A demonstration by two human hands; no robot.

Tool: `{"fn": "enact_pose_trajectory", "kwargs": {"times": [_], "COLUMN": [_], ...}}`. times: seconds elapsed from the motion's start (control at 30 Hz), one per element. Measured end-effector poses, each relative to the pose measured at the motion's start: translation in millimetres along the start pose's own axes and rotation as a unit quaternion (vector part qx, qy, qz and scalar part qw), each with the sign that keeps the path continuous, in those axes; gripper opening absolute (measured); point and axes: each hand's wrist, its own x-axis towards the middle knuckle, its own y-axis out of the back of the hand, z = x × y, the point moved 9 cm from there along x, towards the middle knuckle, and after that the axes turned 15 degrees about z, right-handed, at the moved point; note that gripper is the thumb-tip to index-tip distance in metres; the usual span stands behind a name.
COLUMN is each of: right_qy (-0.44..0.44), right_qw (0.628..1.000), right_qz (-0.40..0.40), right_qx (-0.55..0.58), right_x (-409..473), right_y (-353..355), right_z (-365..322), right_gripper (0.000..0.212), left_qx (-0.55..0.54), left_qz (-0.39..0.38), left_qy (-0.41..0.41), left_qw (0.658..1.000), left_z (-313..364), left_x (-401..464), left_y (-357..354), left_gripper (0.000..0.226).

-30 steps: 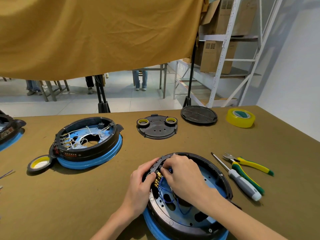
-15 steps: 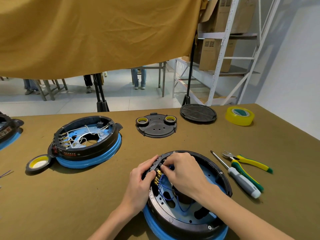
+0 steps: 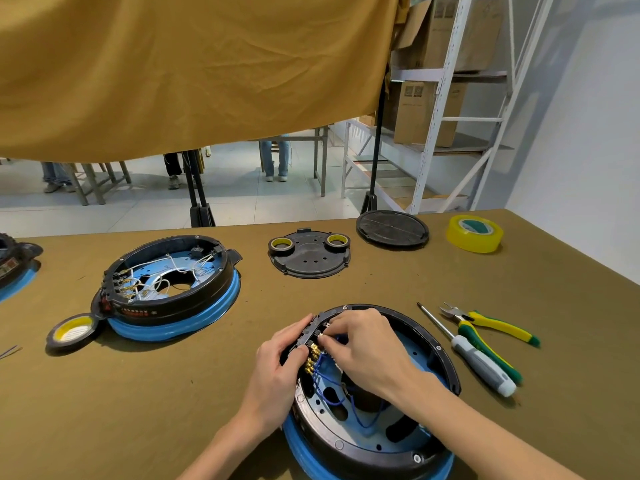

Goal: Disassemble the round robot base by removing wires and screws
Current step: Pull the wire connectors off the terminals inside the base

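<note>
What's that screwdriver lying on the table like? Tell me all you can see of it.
The screwdriver has a thin bright metal shaft with a dark tip and a thick grey handle with a white end cap. It lies flat on the olive-brown table cover, tip pointing away from the person, right of the round base. No hand touches it. The green-and-yellow pliers lie close beside it; whether they touch, I cannot tell.

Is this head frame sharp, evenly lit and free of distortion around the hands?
Head view: sharp at the left hand and right hand; soft, even light, faint shadows under the screwdriver; wide-angle bending shows on the shelf rack; no glare on the round base.
</note>
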Motion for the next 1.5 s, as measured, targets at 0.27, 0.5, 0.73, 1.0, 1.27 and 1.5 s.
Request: {"fn": "enact_pose_trajectory", "kwargs": {"times": [0.27, 0.5, 0.73, 1.0, 1.27, 1.5], "right_qy": [-0.002, -0.004, -0.022, -0.036, -0.011, -0.015], "right_qw": [1.000, 1.000, 1.000, 0.999, 1.000, 0.997], "right_qz": [0.000, 0.008, 0.015, 0.025, 0.004, -0.014], "right_qx": [0.002, 0.008, 0.002, 0.002, -0.026, -0.077], "right_x": [1.5, -1.4, -1.1, -2.9, -6.7, -0.9], "right_y": [-1.1, 0.5, 1.8, 4.1, 1.1, -8.9], "right_z": [2.3, 4.7, 7.1, 11.9, -2.9, -3.9], "right_gripper": [0.027, 0.026, 0.022, 0.013, 0.014, 0.026], "left_qx": [-0.002, 0.013, 0.015, 0.002, -0.013, -0.014], "left_qz": [0.004, 0.000, 0.000, -0.012, -0.007, -0.001], "left_qy": [0.004, -0.009, -0.007, 0.005, 0.009, 0.006], "left_qw": [1.000, 1.000, 1.000, 1.000, 1.000, 1.000], "left_z": [-0.5, 1.3, 2.2, -1.1, -5.6, -6.5], "left_x": [1.7, 2.0, 2.0, 1.2, 0.7, 0.4], "left_y": [0.3, 0.3, -0.1, -1.2, -1.9, -1.4], "left_gripper": [0.054, 0.055, 0.055, 0.054, 0.050, 0.050]}}
